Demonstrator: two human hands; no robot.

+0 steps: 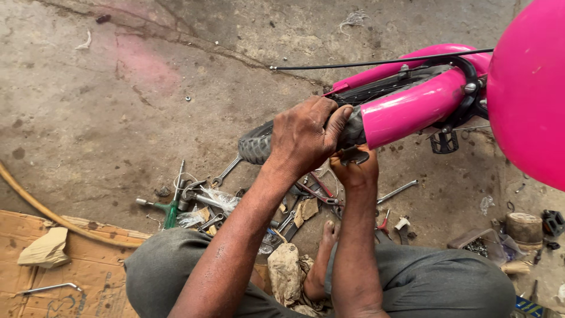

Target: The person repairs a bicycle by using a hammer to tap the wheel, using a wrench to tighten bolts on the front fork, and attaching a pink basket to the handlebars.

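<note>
Hands (329, 150) clamp the tyre (259, 144), left on top, right beneath.

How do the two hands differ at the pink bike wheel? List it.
The left hand lies on top of the black tyre, palm down, fingers curled over the tread; the right hand sits below the wheel, fingers turned up. The left hand grips the tyre itself; the right hand holds a small dark part under the pink fork. Both are bare and work at the same wheel.
</note>
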